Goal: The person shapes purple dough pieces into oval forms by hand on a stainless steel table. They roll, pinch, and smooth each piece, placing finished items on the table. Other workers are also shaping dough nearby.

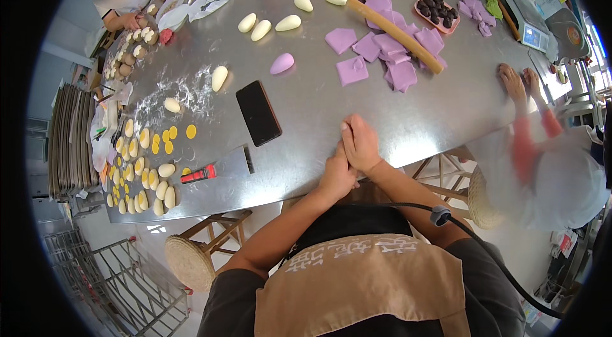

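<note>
So, grip first: left hand and right hand are clasping each other at the near edge of the tabletop, fingers folded, no item showing between them. Right hand is sitting slightly farther forward. Purple dough squares are lying forward and a bit right, well apart from the grip; right hand is nearer. Rolling pin is resting diagonally across them, long axis running far-left to near-right, near end pointing away to the right of the hands. Phone is lying forward-left, long axis also slanting far-left to near-right. Scraper is lying left, blade facing the hands, handle pointing away; left hand is nearer. Beyond the phone: purple dough egg, then white dough eggs farther out.
</note>
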